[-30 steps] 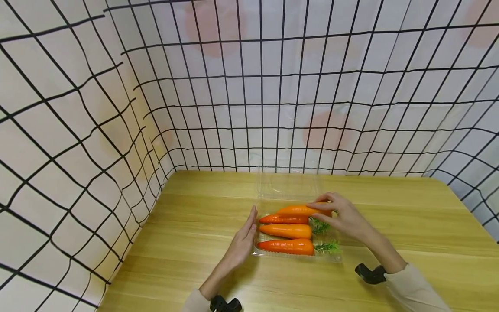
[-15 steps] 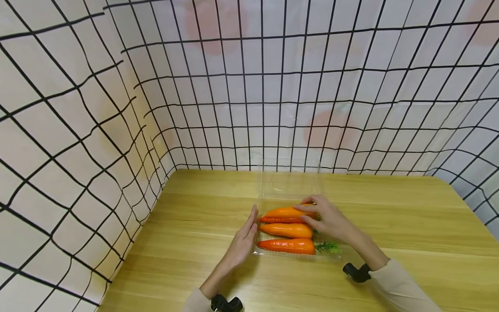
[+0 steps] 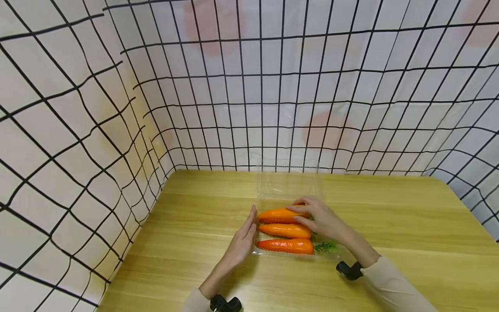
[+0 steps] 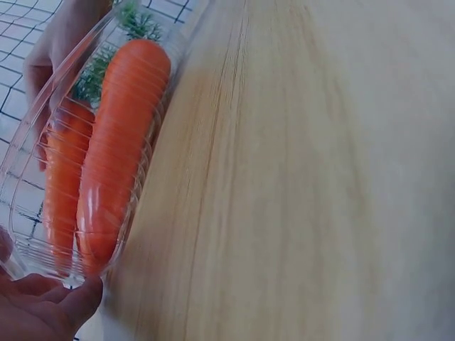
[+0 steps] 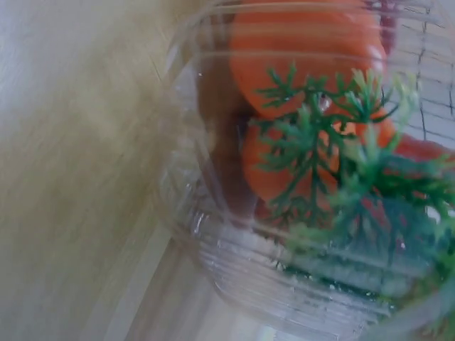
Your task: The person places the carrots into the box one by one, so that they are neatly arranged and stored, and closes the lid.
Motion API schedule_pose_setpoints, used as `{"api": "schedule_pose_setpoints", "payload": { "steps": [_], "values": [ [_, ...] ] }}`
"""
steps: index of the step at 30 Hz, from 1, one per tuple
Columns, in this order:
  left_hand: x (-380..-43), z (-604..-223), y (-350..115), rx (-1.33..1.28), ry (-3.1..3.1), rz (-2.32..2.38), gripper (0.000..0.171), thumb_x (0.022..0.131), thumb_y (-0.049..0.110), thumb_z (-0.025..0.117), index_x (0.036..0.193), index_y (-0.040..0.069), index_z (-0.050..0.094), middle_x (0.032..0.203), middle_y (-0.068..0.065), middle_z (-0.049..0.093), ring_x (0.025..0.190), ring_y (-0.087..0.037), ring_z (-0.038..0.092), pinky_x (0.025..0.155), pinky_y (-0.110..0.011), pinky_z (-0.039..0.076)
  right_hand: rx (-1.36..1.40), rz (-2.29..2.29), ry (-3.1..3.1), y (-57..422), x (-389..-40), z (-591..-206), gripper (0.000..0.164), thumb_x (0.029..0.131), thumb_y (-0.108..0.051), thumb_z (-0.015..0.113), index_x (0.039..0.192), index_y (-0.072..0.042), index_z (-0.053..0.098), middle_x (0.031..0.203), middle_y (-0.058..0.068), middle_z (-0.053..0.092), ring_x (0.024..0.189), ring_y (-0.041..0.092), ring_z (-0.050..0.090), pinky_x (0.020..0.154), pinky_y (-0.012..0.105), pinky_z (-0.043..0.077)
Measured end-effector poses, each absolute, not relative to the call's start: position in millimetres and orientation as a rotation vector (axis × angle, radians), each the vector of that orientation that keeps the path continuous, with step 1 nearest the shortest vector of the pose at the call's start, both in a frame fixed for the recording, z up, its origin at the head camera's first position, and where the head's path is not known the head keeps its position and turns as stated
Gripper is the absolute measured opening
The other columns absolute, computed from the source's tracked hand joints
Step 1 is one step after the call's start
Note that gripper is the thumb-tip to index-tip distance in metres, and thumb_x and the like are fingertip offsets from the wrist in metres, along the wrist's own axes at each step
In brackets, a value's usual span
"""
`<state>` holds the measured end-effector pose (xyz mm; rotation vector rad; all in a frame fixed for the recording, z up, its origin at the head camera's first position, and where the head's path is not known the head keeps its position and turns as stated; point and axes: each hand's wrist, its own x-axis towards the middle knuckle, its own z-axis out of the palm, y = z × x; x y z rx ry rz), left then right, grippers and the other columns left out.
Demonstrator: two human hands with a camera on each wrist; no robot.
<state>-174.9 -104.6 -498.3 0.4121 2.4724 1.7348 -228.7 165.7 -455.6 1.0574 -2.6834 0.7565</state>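
A clear plastic clamshell container (image 3: 269, 254) on the table holds several carrots lying side by side, tips to the left. My right hand (image 3: 325, 220) grips the thick end of the farthest orange carrot (image 3: 274, 214), thumb in front and fingers behind, above a redder carrot mostly hidden under it. In front lie another orange carrot (image 3: 284, 230) and a red-orange carrot (image 3: 286, 246). The fairly straight fingers of my left hand (image 3: 241, 245) rest against the container's left end. Green leafy tops (image 5: 313, 142) fill the container's right end in the right wrist view.
The container's transparent lid (image 3: 288, 184) is folded back behind it, towards the grid-patterned cloth (image 3: 234, 86). Wood-grain tabletop (image 3: 187, 229) extends to both sides. A black wrist mount (image 3: 349, 270) sits on the right forearm, and another (image 3: 226, 304) on the left.
My right hand has moved left with the orange carrot and lowered it further into the container, over the redder one. My left hand has stayed at the container's left end.
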Motion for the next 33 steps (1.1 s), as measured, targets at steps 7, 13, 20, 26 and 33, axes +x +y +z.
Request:
{"api": "schedule_pose_setpoints", "payload": {
  "steps": [7,13,20,26,33],
  "values": [
    [-175,-499,-105,0.432,2.468,1.744,0.056,0.114,0.011,0.028,0.167,0.009,0.009,0.172,-0.015,0.015,0.159,-0.033,0.022,0.13,-0.05,0.018,1.045,0.774,-2.708,162,-229,-456,0.035,0.099,-0.017,0.071,0.133,-0.01,0.071,0.125,0.012,0.068,0.116,0.031,0.062,0.096,0.054,0.055],
    [-176,-498,-106,0.423,2.459,1.75,0.057,0.114,0.011,0.029,0.167,0.01,0.009,0.172,-0.014,0.017,0.159,-0.032,0.023,0.13,-0.05,0.018,1.046,0.75,-2.71,161,-229,-453,0.039,0.099,-0.018,0.071,0.136,-0.007,0.069,0.128,0.013,0.067,0.117,0.032,0.063,0.096,0.054,0.056],
    [-177,-498,-105,0.414,2.457,1.748,0.057,0.114,0.012,0.029,0.167,0.011,0.01,0.172,-0.012,0.017,0.159,-0.03,0.023,0.13,-0.049,0.018,1.054,0.777,-2.686,163,-228,-445,0.041,0.099,-0.017,0.07,0.138,-0.005,0.066,0.135,0.016,0.065,0.123,0.036,0.061,0.099,0.056,0.056],
    [-177,-498,-106,0.439,2.482,1.733,0.056,0.114,0.012,0.03,0.167,0.009,0.012,0.172,-0.014,0.018,0.159,-0.033,0.022,0.13,-0.052,0.017,1.06,0.805,-2.636,174,-227,-439,0.041,0.099,-0.014,0.07,0.138,-0.005,0.066,0.137,0.02,0.063,0.126,0.038,0.059,0.098,0.057,0.056],
    [-176,-496,-107,0.437,2.484,1.738,0.056,0.114,0.014,0.033,0.167,0.011,0.014,0.172,-0.014,0.019,0.159,-0.032,0.02,0.13,-0.053,0.015,1.028,0.787,-2.61,191,-224,-435,0.045,0.097,-0.012,0.072,0.14,-0.003,0.064,0.138,0.018,0.063,0.125,0.036,0.06,0.095,0.055,0.058]
  ]
}}
